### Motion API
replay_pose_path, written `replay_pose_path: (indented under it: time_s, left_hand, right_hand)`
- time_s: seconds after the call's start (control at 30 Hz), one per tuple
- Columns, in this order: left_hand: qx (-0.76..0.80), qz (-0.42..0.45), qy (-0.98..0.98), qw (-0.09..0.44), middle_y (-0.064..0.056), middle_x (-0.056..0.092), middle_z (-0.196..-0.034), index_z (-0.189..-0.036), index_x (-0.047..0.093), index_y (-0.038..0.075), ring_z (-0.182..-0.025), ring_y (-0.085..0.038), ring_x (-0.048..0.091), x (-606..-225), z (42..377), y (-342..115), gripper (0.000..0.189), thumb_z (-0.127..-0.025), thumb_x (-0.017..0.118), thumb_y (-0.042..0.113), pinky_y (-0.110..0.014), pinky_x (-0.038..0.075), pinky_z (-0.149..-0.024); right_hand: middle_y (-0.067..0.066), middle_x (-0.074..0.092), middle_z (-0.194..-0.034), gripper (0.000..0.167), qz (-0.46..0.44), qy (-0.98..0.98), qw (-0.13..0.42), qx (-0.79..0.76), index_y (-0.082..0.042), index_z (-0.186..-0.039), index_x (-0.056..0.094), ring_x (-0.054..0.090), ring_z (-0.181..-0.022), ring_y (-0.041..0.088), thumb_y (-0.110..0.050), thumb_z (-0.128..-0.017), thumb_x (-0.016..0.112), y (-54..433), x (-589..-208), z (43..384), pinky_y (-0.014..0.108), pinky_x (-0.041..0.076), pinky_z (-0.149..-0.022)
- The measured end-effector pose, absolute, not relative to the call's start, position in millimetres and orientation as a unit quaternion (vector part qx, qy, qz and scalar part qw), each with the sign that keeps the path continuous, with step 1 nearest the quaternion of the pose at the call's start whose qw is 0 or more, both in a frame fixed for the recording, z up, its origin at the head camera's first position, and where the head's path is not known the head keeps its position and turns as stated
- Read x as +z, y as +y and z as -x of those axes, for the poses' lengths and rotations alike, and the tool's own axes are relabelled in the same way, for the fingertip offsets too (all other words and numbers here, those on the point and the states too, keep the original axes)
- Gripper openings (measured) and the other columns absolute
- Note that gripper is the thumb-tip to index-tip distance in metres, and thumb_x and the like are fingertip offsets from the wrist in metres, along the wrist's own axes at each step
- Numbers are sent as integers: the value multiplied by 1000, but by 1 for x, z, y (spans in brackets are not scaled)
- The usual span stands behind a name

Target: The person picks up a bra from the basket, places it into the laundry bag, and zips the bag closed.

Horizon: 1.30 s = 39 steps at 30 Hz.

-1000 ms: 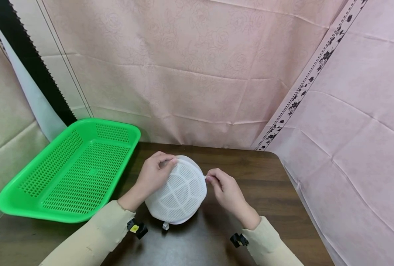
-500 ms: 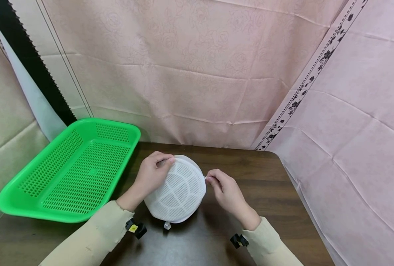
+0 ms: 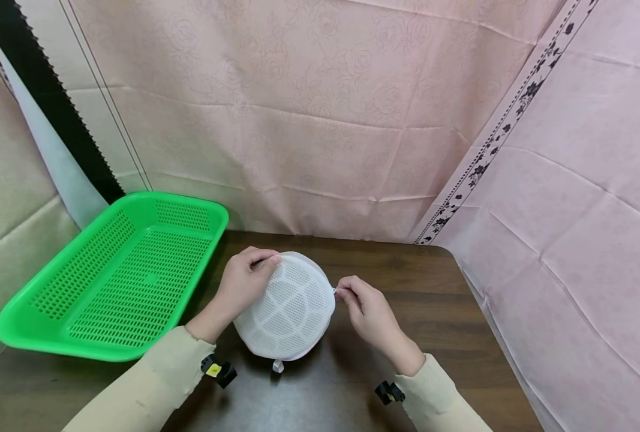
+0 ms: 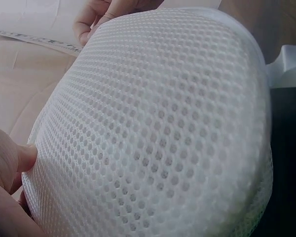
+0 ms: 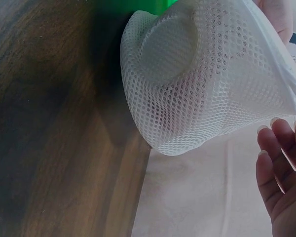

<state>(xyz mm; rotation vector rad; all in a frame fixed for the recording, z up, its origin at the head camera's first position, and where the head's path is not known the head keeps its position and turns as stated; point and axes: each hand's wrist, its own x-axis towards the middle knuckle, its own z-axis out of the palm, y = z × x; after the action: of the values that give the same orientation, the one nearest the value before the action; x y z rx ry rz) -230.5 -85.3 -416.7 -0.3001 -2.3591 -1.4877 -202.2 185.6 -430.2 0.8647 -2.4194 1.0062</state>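
A round white mesh laundry bag [image 3: 293,312] is held above the wooden table between both hands. My left hand [image 3: 246,281] grips its upper left edge, thumb on the near side; in the left wrist view the thumb [image 4: 24,157] presses against the mesh. At the bag's right edge, the fingertips of my right hand [image 3: 369,309] pinch a small white tab, probably a zipper pull. Another white fabric tab [image 3: 278,365] sticks out at the bottom edge. Through the mesh in the right wrist view, a pale round shape [image 5: 168,49] is faintly visible; its kind is unclear.
A green plastic basket [image 3: 149,279] with slotted sides stands left of the hands. The dark wooden table [image 3: 422,288] ends at a pale patterned cloth [image 3: 320,150] behind and to the right. Small black cameras [image 3: 218,370] are strapped at the wrists.
The bag has turned slightly, its bottom tab shifting a little to the right. My left hand has slid slightly left along the edge, while the right hand stays almost in place.
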Motion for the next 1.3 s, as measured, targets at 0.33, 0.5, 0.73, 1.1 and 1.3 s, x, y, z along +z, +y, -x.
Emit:
replay_pose_path:
  time_s: [0.33, 0.5, 0.73, 1.1, 1.3]
  left_hand:
    - [-547, 76, -824, 129, -1, 69, -100, -104, 75, 12, -94, -15, 62, -419, 231, -88, 20, -91, 69, 26, -35, 51, -80]
    - [-563, 52, -818, 104, -2, 69, -106, -108, 74, 12, -97, -17, 62, -418, 231, -90, 24, -92, 67, 30, -37, 50, -81]
    - [-576, 38, -812, 92, -2, 70, -105, -108, 73, 13, -95, -16, 62, -418, 230, -90, 24, -92, 67, 29, -35, 50, -80]
    - [-597, -5, -800, 58, -2, 68, -107, -112, 72, 15, -92, -19, 59, -420, 230, -89, 27, -93, 66, 33, -35, 49, -76]
    - [-596, -13, -801, 51, -2, 67, -107, -113, 72, 16, -91, -20, 59, -420, 229, -89, 28, -93, 65, 35, -36, 49, -76]
  right_hand:
    - [-2, 61, -87, 5, -309, -859, 195, 360, -12, -97, 60, 55, -77, 9, -8, -95, 61, 187, -432, 203, 27, 48, -67]
    - [-6, 60, -87, 5, -305, -861, 191, 359, -13, -97, 60, 55, -76, 9, -9, -95, 61, 188, -433, 203, 27, 48, -67]
    - [0, 62, -87, 6, -305, -860, 189, 363, -12, -98, 60, 55, -77, 9, -7, -95, 61, 189, -434, 203, 28, 49, -67]
    - [1, 62, -87, 5, -298, -862, 185, 365, -13, -98, 61, 55, -77, 10, -9, -96, 60, 190, -437, 201, 28, 47, -67]
    - [-1, 62, -88, 5, -300, -862, 187, 364, -14, -98, 60, 55, -77, 9, -10, -96, 60, 191, -437, 201, 28, 48, -67]
